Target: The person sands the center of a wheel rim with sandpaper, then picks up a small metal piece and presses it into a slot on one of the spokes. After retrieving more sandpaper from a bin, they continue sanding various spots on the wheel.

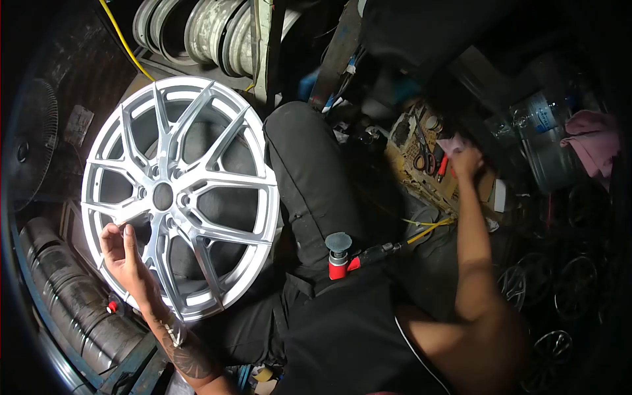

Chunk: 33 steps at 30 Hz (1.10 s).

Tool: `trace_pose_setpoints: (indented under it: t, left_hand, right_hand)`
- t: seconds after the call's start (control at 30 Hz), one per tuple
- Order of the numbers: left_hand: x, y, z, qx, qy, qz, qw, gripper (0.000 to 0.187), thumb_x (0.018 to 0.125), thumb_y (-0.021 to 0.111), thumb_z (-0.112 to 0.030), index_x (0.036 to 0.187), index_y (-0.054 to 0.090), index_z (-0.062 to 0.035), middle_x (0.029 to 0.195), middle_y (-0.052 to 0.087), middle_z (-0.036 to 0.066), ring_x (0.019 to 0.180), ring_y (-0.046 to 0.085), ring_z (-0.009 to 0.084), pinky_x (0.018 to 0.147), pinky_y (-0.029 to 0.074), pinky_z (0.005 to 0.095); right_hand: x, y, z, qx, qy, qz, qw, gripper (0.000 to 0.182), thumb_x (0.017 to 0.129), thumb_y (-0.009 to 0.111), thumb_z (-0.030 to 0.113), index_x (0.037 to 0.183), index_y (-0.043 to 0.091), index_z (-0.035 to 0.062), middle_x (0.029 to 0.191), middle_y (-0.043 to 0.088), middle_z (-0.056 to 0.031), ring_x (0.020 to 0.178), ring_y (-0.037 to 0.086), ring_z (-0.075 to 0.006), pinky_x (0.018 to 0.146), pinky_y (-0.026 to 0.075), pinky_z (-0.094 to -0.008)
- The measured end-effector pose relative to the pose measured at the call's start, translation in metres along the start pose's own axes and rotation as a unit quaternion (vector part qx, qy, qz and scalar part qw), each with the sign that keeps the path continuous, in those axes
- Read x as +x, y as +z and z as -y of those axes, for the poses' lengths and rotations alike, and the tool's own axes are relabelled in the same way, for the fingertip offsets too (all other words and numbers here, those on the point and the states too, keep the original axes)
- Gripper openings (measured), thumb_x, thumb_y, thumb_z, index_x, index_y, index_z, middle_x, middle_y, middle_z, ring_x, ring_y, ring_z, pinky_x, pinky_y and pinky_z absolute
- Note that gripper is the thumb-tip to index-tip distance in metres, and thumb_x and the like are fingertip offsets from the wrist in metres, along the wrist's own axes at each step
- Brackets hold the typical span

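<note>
A silver multi-spoke alloy wheel rim (163, 174) lies face up before me, beside my dark-trousered leg. At its lower left edge is my left hand (125, 260), thumb and fingers brought together in a pinch; whatever sits between the tips is too small to make out. My right hand (467, 162) reaches over a worn tool tray (415, 161), its fingers closed on a pink cloth-like piece (451, 144). Scissors (424, 158) and a red-handled tool (442, 168) lie in the tray close to that hand.
A red air sander (338, 257) with a round pad rests by my lap, joined to a yellow hose (431, 230). Bare wheel barrels (214, 36) stand at the back. A fan (33, 145) is at far left, a dark cylinder (79, 296) lower left, and a pink cloth (592, 145) far right.
</note>
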State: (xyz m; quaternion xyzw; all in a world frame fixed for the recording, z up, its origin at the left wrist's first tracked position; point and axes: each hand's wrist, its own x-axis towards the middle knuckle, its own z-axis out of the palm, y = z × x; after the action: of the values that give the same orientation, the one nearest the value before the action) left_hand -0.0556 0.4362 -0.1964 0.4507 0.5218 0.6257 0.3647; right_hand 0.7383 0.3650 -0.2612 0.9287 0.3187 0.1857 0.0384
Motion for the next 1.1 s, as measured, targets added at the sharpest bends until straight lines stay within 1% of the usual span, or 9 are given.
trace_pose_setpoints:
  t: [0.03,0.13,0.27,0.4,0.57,0.67,0.73,0.8,1.1]
  left_hand:
    - [-0.002,0.0,0.001,0.008,-0.006,0.008,1.0,0.012,0.101,0.063,-0.001,0.113,0.059,-0.0033,0.112,0.06,0.003,0.106,0.057,0.0096,0.099,0.044,0.0243]
    - [0.0,0.001,-0.007,0.049,0.028,0.02,0.998,0.015,0.097,0.067,-0.002,0.11,0.06,-0.005,0.11,0.061,0.002,0.102,0.056,0.0099,0.093,0.043,0.0246]
    - [0.003,-0.004,0.0,-0.009,-0.017,-0.031,0.999,0.022,0.093,0.074,-0.003,0.109,0.059,-0.0092,0.104,0.063,-0.001,0.097,0.059,0.0072,0.084,0.046,0.0226]
    - [0.004,-0.006,-0.012,-0.078,-0.027,-0.08,0.993,0.02,0.093,0.072,-0.001,0.107,0.059,-0.0073,0.1,0.061,-0.002,0.091,0.057,0.0052,0.078,0.046,0.0212]
    - [0.008,-0.013,-0.013,-0.128,-0.051,-0.08,0.987,0.02,0.093,0.07,0.001,0.108,0.059,-0.0078,0.101,0.063,-0.002,0.09,0.057,0.0039,0.079,0.046,0.0203]
    - [0.006,0.003,-0.019,-0.057,-0.049,-0.132,0.988,0.017,0.093,0.071,-0.007,0.105,0.062,-0.0131,0.091,0.059,-0.005,0.077,0.054,0.0019,0.06,0.037,0.0176]
    - [0.009,-0.004,-0.006,-0.029,-0.074,-0.155,0.985,0.017,0.095,0.07,-0.008,0.109,0.061,-0.0123,0.093,0.06,-0.003,0.078,0.056,0.0028,0.06,0.039,0.0178]
    - [0.011,-0.01,0.001,-0.046,-0.062,-0.125,0.989,0.02,0.096,0.069,-0.009,0.113,0.06,-0.0109,0.099,0.061,-0.002,0.082,0.059,0.0042,0.065,0.044,0.0183]
    - [0.011,-0.025,0.021,-0.078,-0.053,-0.064,0.994,0.021,0.099,0.067,-0.008,0.118,0.057,-0.0065,0.11,0.061,0.002,0.099,0.064,0.011,0.086,0.053,0.0265]
  right_hand:
    - [-0.02,0.002,0.02,0.004,-0.091,-0.09,0.992,0.043,0.089,0.068,0.03,0.131,0.066,0.0217,0.129,0.063,-0.0158,0.128,0.053,-0.0385,0.104,0.041,-0.0584]
    - [-0.062,0.004,0.063,0.066,-0.259,0.009,0.964,0.058,0.087,0.075,0.034,0.137,0.057,0.0116,0.137,0.057,-0.014,0.134,0.046,-0.0389,0.114,0.031,-0.0566]
    - [-0.084,0.049,0.071,0.118,-0.204,0.061,0.97,0.09,0.073,0.087,0.032,0.152,0.044,0.0274,0.153,0.044,-0.0198,0.138,0.043,-0.0428,0.11,0.036,-0.0583]
    - [-0.077,0.068,0.061,0.09,-0.166,0.095,0.977,0.093,0.07,0.091,0.028,0.151,0.046,0.0349,0.157,0.039,-0.0113,0.14,0.039,-0.0406,0.111,0.032,-0.0589]
    - [-0.06,0.08,0.053,0.245,-0.208,0.125,0.939,0.085,0.066,0.088,0.016,0.144,0.053,0.0222,0.144,0.053,-0.0158,0.133,0.049,-0.0406,0.11,0.041,-0.05]
    - [-0.049,0.053,0.046,0.308,-0.214,0.176,0.91,0.082,0.063,0.088,0.017,0.139,0.058,0.017,0.132,0.065,-0.0176,0.126,0.059,-0.0373,0.107,0.048,-0.0436]
    - [-0.038,0.042,0.053,0.268,-0.122,0.186,0.937,0.073,0.072,0.086,0.026,0.139,0.06,0.0166,0.134,0.066,-0.0167,0.127,0.061,-0.0318,0.108,0.047,-0.041]
    - [-0.028,0.069,0.059,0.551,-0.031,0.192,0.811,0.058,0.081,0.081,0.027,0.133,0.064,0.0089,0.133,0.066,-0.0184,0.128,0.059,-0.0314,0.108,0.046,-0.0408]
    - [-0.017,0.11,0.145,0.392,0.117,0.065,0.91,0.033,0.08,0.074,0.019,0.111,0.075,0.0054,0.095,0.077,-0.0159,0.086,0.075,-0.028,0.082,0.057,-0.0379]
